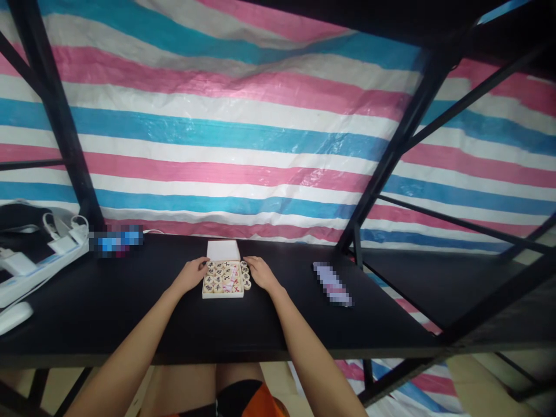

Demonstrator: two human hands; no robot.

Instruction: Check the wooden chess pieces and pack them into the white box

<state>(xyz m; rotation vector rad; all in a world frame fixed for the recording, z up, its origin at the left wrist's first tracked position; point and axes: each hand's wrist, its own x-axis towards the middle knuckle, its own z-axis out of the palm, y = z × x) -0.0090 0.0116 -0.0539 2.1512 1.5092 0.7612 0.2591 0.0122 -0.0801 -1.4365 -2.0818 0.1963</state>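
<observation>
A small white box (223, 295) stands on the black table with its lid (223, 251) folded back. Round Chinese chess pieces (219, 278) with black and red characters fill it in rows. Several more pieces (247, 277) lie in a column against the box's right side. My left hand (191, 275) rests at the upper left edge of the box, thumb and forefinger apart and touching its corner. My right hand (262, 273) lies beside the loose pieces, its fingers stretched toward the lid's hinge and the topmost piece. Both palms face down and partly hide the fingers' undersides.
A phone (332, 284) with a blurred screen lies on the black table (174, 341) to the right. On the left are a white power strip (47, 266) with plugs, a white mouse (15, 317) and a blurred blue object (119, 240). Dark metal posts (391, 156) flank a striped sheet (230, 133).
</observation>
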